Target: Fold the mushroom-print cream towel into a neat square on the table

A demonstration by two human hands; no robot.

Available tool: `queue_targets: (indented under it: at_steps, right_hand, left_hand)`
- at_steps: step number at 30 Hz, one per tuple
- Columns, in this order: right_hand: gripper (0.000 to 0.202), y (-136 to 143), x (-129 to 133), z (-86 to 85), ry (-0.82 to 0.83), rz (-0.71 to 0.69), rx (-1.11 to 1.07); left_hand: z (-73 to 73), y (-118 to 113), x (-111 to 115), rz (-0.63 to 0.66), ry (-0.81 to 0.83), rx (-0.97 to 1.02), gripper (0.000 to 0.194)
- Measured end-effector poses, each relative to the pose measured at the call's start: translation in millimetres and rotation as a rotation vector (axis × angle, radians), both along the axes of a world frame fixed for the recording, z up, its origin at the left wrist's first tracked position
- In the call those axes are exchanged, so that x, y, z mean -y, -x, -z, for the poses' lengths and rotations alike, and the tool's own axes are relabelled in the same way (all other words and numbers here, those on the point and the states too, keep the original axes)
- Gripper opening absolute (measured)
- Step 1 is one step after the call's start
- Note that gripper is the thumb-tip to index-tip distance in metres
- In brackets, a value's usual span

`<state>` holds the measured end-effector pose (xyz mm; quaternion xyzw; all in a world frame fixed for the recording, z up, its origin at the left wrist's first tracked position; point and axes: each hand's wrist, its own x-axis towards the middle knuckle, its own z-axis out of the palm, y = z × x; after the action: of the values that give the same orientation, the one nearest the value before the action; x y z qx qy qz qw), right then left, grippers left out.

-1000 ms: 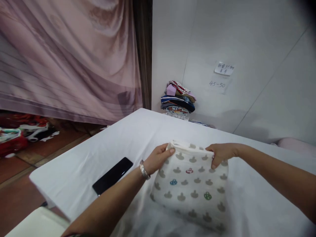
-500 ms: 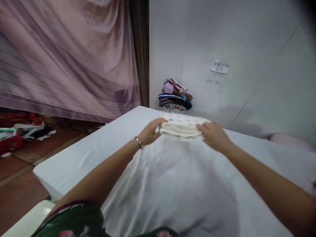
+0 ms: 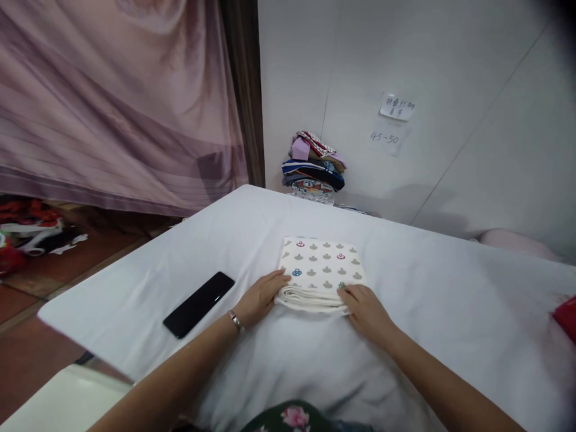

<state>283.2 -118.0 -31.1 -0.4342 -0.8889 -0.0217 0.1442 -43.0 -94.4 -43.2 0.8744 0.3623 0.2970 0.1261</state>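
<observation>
A folded white cloth (image 3: 319,264) with small grey, red and blue figures lies flat on the white-covered table (image 3: 418,282), its layered edge facing me. At its near left corner, my left hand (image 3: 263,294) grips the layers, with a silver bracelet on the wrist. My right hand (image 3: 366,309) pinches the near right corner, thumb and fingers on the edge. The undersides of both hands' grips are hidden.
A black phone (image 3: 198,304) lies left of my left hand. Behind the table's far edge rises a stack of folded clothes (image 3: 314,168) against the wall. Something red (image 3: 567,318) is at the right edge, a pale stool (image 3: 67,402) at the lower left.
Both hands have brought the cloth down and nearer to me; it was raised near the far edge and now rests on the table. The phone, hidden before by my left arm, now shows.
</observation>
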Motion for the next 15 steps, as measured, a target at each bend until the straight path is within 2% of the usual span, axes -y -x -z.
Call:
queue_targets:
  at_steps: [4, 7, 11, 15]
  right_hand:
    - [0.046, -11, 10, -2.4, 0.139, -0.061, -0.122]
    - [0.036, -19, 7, -7.6, 0.267, 0.004, -0.276]
    - [0.026, -13, -2, -12.2, 0.314, 0.153, -0.392]
    - [0.021, 3, -10, -13.2, 0.227, 0.075, -0.301]
  left_hand:
    - [-6.7, 3, 11, 0.017, 0.132, 0.000, 0.044]
    - [-16.0, -4, 13, -0.040, 0.161, 0.016, 0.036]
    - [-23.2, -26, 13, -0.141, 0.016, -0.030, 0.027]
    - [-23.0, -51, 10, -0.158, -0.070, -0.138, 0.025]
